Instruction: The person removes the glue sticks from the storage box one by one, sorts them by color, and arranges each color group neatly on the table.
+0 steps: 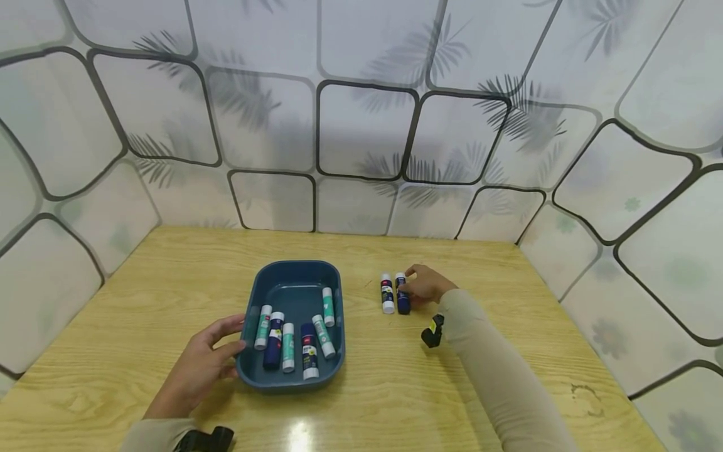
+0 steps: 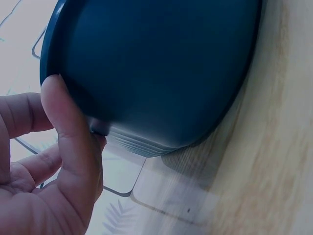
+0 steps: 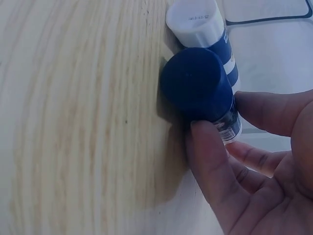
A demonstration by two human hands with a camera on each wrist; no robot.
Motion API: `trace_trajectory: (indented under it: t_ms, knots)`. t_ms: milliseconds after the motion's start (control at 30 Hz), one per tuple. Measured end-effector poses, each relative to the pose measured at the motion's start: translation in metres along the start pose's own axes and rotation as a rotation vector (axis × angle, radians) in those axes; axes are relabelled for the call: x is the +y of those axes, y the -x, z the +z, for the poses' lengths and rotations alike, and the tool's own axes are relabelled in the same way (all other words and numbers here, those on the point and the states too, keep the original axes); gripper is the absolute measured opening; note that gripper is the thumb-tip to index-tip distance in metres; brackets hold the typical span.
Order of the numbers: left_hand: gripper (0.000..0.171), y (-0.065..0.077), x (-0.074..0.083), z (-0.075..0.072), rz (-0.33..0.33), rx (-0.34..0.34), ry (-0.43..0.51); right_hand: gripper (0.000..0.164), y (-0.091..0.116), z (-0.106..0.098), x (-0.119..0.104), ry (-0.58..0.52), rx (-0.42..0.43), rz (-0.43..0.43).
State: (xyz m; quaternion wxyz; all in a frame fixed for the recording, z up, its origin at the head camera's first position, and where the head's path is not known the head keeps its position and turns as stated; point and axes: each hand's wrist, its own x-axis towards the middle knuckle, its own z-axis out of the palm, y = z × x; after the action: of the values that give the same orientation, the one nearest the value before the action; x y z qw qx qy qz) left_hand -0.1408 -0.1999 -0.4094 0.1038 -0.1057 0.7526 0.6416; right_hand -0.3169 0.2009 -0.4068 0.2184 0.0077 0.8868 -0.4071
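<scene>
My left hand (image 1: 206,358) holds the left rim of a dark blue plastic basin (image 1: 299,267); in the left wrist view its thumb (image 2: 68,122) lies against the basin's wall (image 2: 161,63). Several glue sticks lie inside, among them a green one (image 1: 328,307) and a blue one (image 1: 273,342). On the table to the right, my right hand (image 1: 426,285) pinches a dark blue glue stick (image 1: 403,300) lying flat. The right wrist view shows its dark blue end (image 3: 193,81) between thumb and fingers. Beside it lies another glue stick (image 1: 386,294) with a white end.
The wood-grain table (image 1: 361,408) is bounded at the back and sides by patterned cloth (image 1: 361,132). Black wrist devices sit on the left sleeve (image 1: 152,434) and the right sleeve (image 1: 497,370).
</scene>
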Motion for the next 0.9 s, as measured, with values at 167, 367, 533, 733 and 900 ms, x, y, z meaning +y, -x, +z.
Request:
trace_trajectory:
  t_ms: [167,367,533,733,900]
  knots:
    - [0.05,-0.0011,-0.0019,-0.0011,0.018,-0.008,0.002,0.049,-0.002,0.0017,-0.0018,-0.013,-0.003,0.005]
    - [0.05,-0.0009,-0.0027,-0.0013,0.032,-0.013,0.004,0.048,-0.0025,0.0025,-0.0038,-0.026,-0.003,0.011]
    - [0.05,0.0012,-0.0003,-0.0006,0.039,-0.016,0.014,0.048,0.0001,0.0026,-0.0062,-0.032,-0.007,0.008]
    - [0.05,0.0039,0.0012,-0.0003,0.06,-0.022,0.03,0.048,0.0024,0.001,-0.0084,-0.042,-0.015,0.017]
    - [0.05,0.0032,0.0007,-0.0003,0.062,-0.017,0.026,0.049,0.0014,-0.0009,-0.0065,-0.031,-0.017,0.023]
